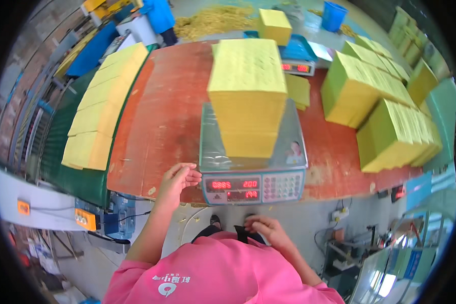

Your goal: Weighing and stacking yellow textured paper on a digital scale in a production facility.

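Note:
A tall stack of yellow paper sheets (248,101) stands on the platform of a digital scale (210,147) in front of me. The scale's red display is lit above its front edge. Close to the left front corner of the scale, my left hand (176,185) hangs with its fingers loosely apart and nothing in them. My right hand (269,230) is near my waist, below the scale, its fingers loosely bent and pointing left. A black strap (242,234) shows beside its fingertips; I see no grip on it.
The scale rests on a worn red table (157,111). Yellow paper stacks (349,91) fill its right side. A green conveyor (55,147) at left carries a row of yellow stacks (99,106). Behind are a second scale (299,50), a blue bucket (333,16) and a person in blue (158,17).

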Tool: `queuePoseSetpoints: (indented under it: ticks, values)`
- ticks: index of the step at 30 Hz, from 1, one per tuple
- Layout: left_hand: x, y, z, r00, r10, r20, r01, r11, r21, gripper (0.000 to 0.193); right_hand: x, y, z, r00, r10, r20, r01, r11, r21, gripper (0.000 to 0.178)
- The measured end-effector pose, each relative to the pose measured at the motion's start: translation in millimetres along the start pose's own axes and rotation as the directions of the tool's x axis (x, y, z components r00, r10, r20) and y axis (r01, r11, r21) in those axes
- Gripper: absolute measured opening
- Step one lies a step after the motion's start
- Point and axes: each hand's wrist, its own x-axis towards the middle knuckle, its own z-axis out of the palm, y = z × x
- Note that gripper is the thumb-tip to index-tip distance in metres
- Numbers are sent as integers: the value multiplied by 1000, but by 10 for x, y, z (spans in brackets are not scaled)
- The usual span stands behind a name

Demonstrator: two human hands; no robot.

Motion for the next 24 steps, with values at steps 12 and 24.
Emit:
queuePoseSetpoints:
  ticks: [12, 24]
  values:
    - [1386, 830, -651, 987, 139, 76, -147, 984, 106, 29, 1660, -34, 1794, 782, -250, 572, 537, 736, -413, 43]
    - [4831, 910, -57, 663, 618, 423, -678, 255, 690, 16, 2112, 38, 2179, 778, -616, 125, 410, 346, -844, 43]
